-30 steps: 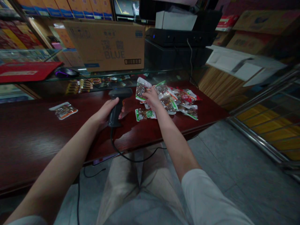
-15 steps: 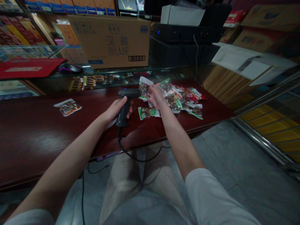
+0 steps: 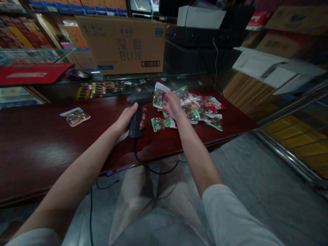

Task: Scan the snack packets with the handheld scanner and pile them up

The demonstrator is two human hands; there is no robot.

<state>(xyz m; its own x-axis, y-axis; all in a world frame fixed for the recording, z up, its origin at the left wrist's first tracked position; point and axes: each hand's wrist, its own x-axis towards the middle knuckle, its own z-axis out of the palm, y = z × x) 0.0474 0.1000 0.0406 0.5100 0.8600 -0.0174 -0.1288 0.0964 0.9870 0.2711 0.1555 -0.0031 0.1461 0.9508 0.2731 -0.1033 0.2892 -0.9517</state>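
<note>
A corded barcode scanner [image 3: 136,123] sits in the left hand [image 3: 126,119], fingers wrapped round its grip, its head blurred. The right hand [image 3: 173,106] is at a tilted snack packet [image 3: 160,96], though whether it grips it I cannot tell. More vacuum-sealed packets [image 3: 197,111] lie heaped near the far right edge of the dark red tabletop [image 3: 51,153]; a lone packet [image 3: 75,117] sits well left.

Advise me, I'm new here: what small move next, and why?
Probably bring the black corded barcode scanner in your left hand toward the clear white-topped snack packet by your right hand: the scanner is gripped, and that packet sits tilted apart from the pile.
</note>
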